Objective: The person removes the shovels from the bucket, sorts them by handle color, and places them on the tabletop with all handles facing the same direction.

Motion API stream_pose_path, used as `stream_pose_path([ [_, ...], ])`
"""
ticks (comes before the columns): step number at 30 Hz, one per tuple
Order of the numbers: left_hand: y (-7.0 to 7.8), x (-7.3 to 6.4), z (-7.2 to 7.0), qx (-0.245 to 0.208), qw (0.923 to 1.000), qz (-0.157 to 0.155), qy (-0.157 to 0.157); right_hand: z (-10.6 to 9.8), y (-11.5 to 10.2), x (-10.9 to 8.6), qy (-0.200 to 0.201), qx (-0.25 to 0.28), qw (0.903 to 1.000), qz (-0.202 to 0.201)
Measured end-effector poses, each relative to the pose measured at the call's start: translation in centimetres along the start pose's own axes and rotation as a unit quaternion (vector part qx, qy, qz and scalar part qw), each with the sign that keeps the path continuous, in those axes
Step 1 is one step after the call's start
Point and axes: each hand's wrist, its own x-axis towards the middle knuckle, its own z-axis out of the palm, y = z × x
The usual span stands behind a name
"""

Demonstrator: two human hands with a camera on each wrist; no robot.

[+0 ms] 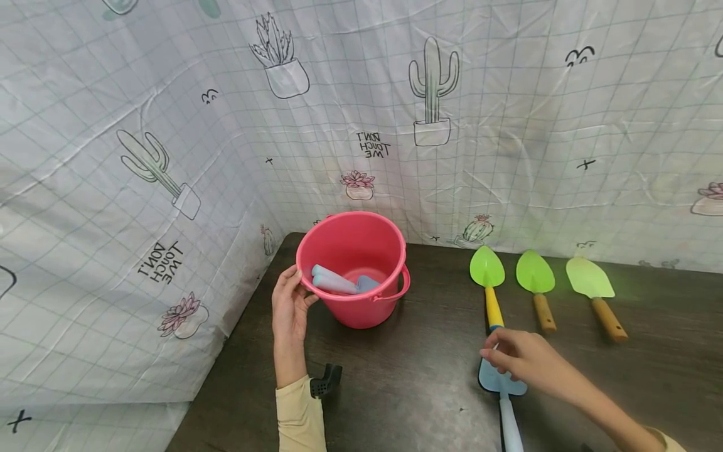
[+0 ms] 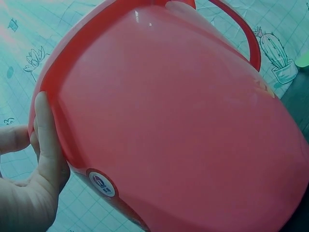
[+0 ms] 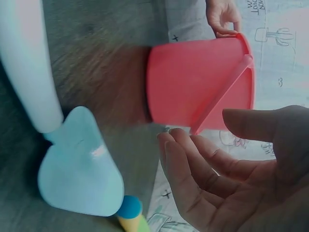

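Observation:
A pink bucket (image 1: 354,314) stands tilted a little on the dark table, its rim pinched by my left hand (image 1: 289,311). In the left wrist view the thumb (image 2: 46,130) lies along the outer wall just under the rim. Light blue handles (image 1: 333,281) and a blue blade (image 1: 367,284) rest inside the bucket. My right hand (image 1: 528,361) hovers over a light blue trowel (image 1: 510,424), covering part of its blade. Seen from the right wrist, the fingers are loosely bent, the thumb stands apart, and nothing is between them.
Beyond the right hand lies a green trowel with a yellow handle (image 1: 494,307). To its right are a green trowel with a wooden handle (image 1: 543,311) and a paler one (image 1: 590,279). A cactus-print sheet (image 1: 508,125) hangs behind the table.

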Motion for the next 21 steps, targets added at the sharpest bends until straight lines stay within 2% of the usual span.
stream_pose_path([
  [12,-0.3,0.2,-0.1,0.014,0.9998,0.007,0.011,-1.0,-1.9,1.8,-0.003,-0.017,0.9996,-0.024],
  [21,-0.2,0.2,-0.2,0.020,0.9997,0.009,0.009,-2.4,-3.3,2.8,0.028,-0.022,0.9984,-0.043],
])
